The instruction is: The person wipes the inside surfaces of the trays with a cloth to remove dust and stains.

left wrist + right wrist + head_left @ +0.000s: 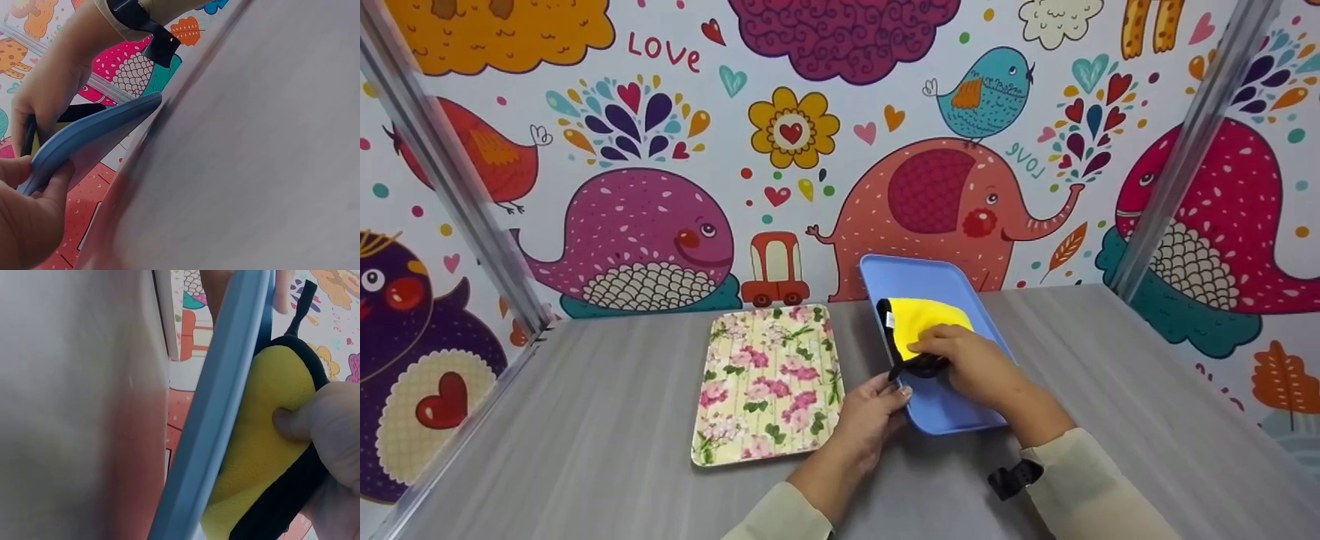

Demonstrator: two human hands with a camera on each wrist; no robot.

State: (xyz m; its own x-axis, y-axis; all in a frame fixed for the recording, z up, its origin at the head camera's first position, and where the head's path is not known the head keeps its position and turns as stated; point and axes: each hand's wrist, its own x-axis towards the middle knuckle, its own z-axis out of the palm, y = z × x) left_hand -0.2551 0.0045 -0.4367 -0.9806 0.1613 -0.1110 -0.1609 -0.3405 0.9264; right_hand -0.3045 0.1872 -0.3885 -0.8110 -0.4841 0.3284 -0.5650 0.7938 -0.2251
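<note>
A blue tray (960,409) is held tilted above the table, its left edge pinched between the thumb and fingers of my left hand (874,412). In the left wrist view the thumb lies on one face of the tray (95,126) and the fingers on the other. Against the tray's inner face, my right hand (979,367) grips a folded yellow cloth (922,319) with black edging, a white tag and a black loop. The right wrist view shows the thumb pressed into the yellow cloth (264,416); its other fingers are partly hidden.
A floral tray (769,382) with pink flowers lies flat on the grey table (607,420), left of the blue tray. Behind stands a printed cartoon wall (795,225) with metal posts at both sides. A black wrist strap (1015,478) is on the right sleeve.
</note>
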